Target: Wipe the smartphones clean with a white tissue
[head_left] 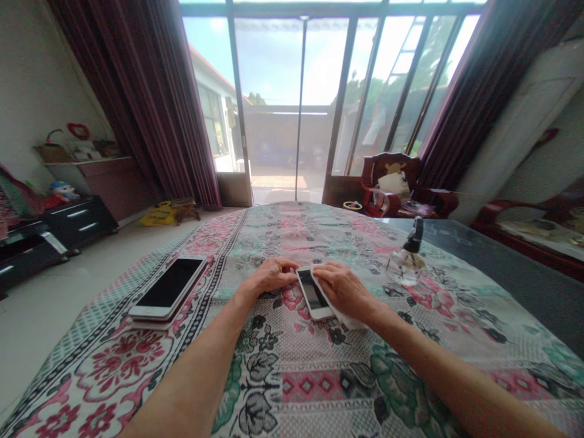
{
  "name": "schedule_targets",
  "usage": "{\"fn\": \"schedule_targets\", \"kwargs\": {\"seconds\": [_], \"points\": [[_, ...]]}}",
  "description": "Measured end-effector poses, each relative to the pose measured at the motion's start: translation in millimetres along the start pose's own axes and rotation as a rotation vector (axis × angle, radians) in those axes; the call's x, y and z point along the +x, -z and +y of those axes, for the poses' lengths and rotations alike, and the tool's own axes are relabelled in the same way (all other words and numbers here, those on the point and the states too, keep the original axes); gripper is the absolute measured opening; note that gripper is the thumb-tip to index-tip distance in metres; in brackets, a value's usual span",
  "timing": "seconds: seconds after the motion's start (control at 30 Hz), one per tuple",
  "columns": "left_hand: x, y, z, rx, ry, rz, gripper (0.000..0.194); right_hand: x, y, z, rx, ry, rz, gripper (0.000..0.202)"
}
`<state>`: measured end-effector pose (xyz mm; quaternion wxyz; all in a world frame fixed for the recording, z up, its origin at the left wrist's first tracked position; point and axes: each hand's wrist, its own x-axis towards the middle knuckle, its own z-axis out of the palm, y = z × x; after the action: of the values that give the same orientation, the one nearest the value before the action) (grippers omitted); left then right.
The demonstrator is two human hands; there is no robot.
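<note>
A white smartphone [312, 293] with a dark screen lies flat on the patterned tablecloth in front of me. My left hand [274, 275] has its fingers bent against the phone's upper left edge, gripping it there. Over the right side of the screen rests my right hand [340, 285], closed on a white cloth [350, 320] that is pressed to the glass. Much of the cloth is hidden under the palm. To the left lies a larger white tablet [171, 289], its dark screen facing up, apparently on top of another flat item.
A clear spray bottle [407, 266] with a black nozzle stands to the right on the round table's floral tablecloth [314, 386]. Beyond the table are a wooden armchair [392, 176] holding items, glass doors, dark curtains [132, 91] and a yellow bag [159, 214] on the floor.
</note>
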<state>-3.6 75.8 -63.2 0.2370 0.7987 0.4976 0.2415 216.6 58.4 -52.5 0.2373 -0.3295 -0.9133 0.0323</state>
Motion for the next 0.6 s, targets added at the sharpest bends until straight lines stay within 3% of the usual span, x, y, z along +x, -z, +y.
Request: {"fn": "schedule_targets", "kwargs": {"seconds": [0.13,0.37,0.6], "points": [[0,-0.5,0,-0.028,0.015,0.010,0.031,2,1,0,-0.034,0.021,-0.021,0.026],[1,-1.4,-4,-0.042,-0.023,0.006,0.029,7,-8,-21,0.038,0.148,-0.080,0.029],[2,-3.4,-4,-0.084,-0.001,0.015,0.032,0,3,-5,0.027,0.026,-0.028,0.029]]}}
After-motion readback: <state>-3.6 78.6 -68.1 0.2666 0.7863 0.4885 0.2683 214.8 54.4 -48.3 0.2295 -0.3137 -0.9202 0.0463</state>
